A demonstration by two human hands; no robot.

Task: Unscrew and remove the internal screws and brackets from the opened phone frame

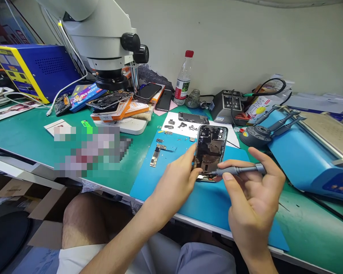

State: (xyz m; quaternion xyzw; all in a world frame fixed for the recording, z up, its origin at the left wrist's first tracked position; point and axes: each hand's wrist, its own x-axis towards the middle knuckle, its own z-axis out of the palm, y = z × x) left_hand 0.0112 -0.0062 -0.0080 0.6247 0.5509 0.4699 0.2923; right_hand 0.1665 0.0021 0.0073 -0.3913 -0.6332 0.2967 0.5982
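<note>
Phone (210,152): opened, held over the blue mat (144,182)
Left hand (178,177): grips the phone's left side
Right hand (254,196): pinches a grey screwdriver (238,170); tip contact is hard to tell
Circuit board (154,156): on the mat, left of the phone
Table (314,224): green, microscope (100,43) at its left

Blue rectangular mat (148,182): here, on the flat green bench (326,232).
Opened black rectangular phone (210,152): over the mat.
Slim grey metal screwdriver (241,169): in from the phone's right.
White paper sheet (231,137): behind the mat.
Bulky white microscope (103,45): off left.
Boxy blue machine (297,148): over right.
</note>
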